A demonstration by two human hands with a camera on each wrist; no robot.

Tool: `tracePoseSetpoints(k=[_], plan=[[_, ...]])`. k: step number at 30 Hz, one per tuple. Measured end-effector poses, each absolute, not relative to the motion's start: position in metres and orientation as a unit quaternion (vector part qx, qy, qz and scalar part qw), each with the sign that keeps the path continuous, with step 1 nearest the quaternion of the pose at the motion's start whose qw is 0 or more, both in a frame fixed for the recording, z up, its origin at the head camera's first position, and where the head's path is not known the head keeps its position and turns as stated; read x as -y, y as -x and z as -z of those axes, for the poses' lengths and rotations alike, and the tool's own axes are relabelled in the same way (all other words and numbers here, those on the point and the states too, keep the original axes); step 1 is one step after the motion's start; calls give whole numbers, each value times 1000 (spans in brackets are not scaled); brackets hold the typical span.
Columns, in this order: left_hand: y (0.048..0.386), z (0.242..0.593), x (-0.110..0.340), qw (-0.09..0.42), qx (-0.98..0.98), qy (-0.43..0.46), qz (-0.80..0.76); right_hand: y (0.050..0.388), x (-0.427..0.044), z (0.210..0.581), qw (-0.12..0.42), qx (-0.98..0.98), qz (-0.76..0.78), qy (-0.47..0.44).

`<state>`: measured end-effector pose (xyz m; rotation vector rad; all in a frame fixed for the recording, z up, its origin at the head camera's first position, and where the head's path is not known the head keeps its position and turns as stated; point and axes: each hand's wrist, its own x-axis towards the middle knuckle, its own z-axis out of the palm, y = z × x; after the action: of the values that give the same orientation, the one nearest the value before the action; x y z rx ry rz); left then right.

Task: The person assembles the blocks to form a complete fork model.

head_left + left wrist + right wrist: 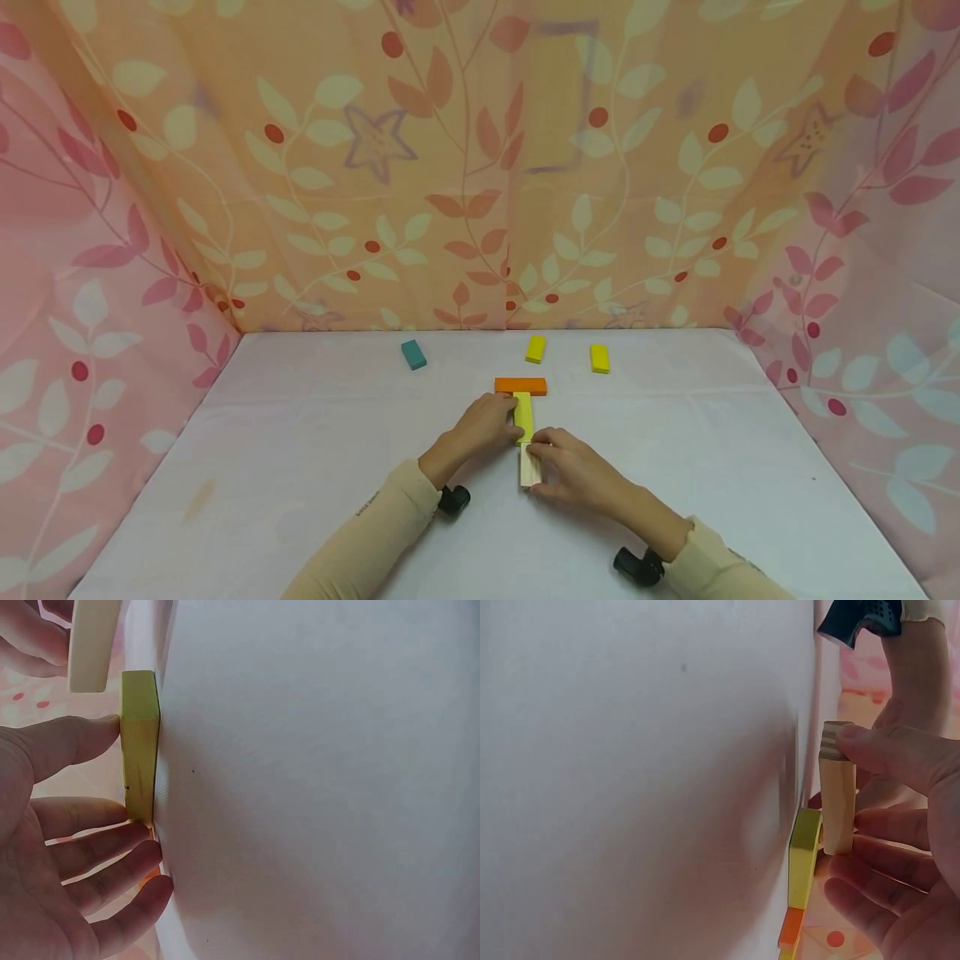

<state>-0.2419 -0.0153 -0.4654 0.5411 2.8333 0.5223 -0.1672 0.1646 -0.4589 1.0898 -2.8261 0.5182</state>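
A yellow-green block lies lengthwise on the white table, its far end at an orange block set crosswise. My left hand is at its left side; in the left wrist view the thumb and index finger touch it near its two ends, fairly straight and spread apart. My right hand pinches a pale wooden block lengthwise, thumb at the near end and fingers toward the far end. That block is a little above the table, beside the near end of the yellow-green block.
Farther back on the table lie a teal block and two yellow blocks, one left and one right. Patterned cloth hangs behind and on both sides. Each wrist carries a black camera.
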Motion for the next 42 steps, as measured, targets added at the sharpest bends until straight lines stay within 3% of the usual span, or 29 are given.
tracePoseSetpoints(k=[13, 25, 42], plan=[[242, 462, 15, 114, -961, -181, -178, 174, -165, 464, 27, 913, -152, -377], [241, 462, 16, 108, -961, -185, -175, 178, -164, 470, 62, 903, -144, -400], [241, 462, 15, 107, -962, -183, -174, 179, -163, 470, 52, 899, -142, -412]])
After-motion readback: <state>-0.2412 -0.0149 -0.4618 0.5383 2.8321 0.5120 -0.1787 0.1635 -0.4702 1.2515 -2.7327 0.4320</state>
